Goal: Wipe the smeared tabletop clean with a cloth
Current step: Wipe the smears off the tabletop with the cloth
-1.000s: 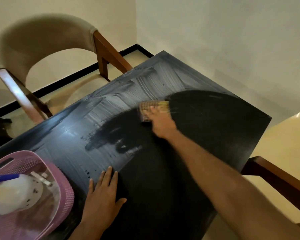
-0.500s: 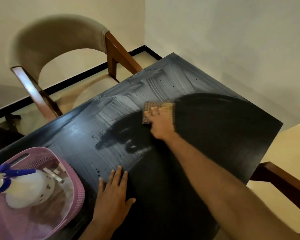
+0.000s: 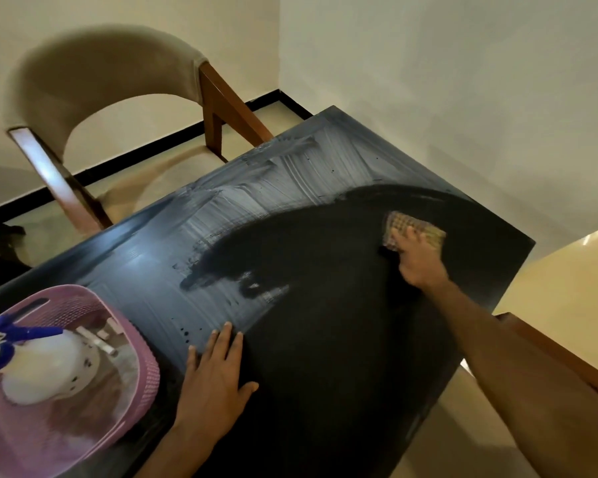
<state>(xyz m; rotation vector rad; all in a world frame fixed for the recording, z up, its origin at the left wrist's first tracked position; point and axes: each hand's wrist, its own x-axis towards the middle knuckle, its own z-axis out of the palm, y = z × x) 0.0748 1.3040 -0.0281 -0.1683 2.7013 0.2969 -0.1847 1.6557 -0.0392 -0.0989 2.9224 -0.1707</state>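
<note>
The black tabletop [image 3: 325, 339] carries a whitish smear [image 3: 256, 194] across its far and left parts, while the near and right part is dark and wiped. My right hand [image 3: 418, 260] presses a tan waffle-textured cloth [image 3: 415, 225] flat on the table near the far right edge, fingers lying straight over it. My left hand [image 3: 218, 377] rests flat on the table near the front, fingers spread, just right of the basket.
A pink plastic basket [image 3: 132, 339] sits at the table's near left corner with a white spray bottle [image 3: 45, 370] with a blue trigger in it. A beige chair [image 3: 94, 84] stands beyond the far left edge. A wooden chair arm [image 3: 560, 353] shows at right. Walls close in behind.
My right hand has swept the cloth from the middle of the table to the far right edge, widening the dark wiped band. My left hand stays flat in place.
</note>
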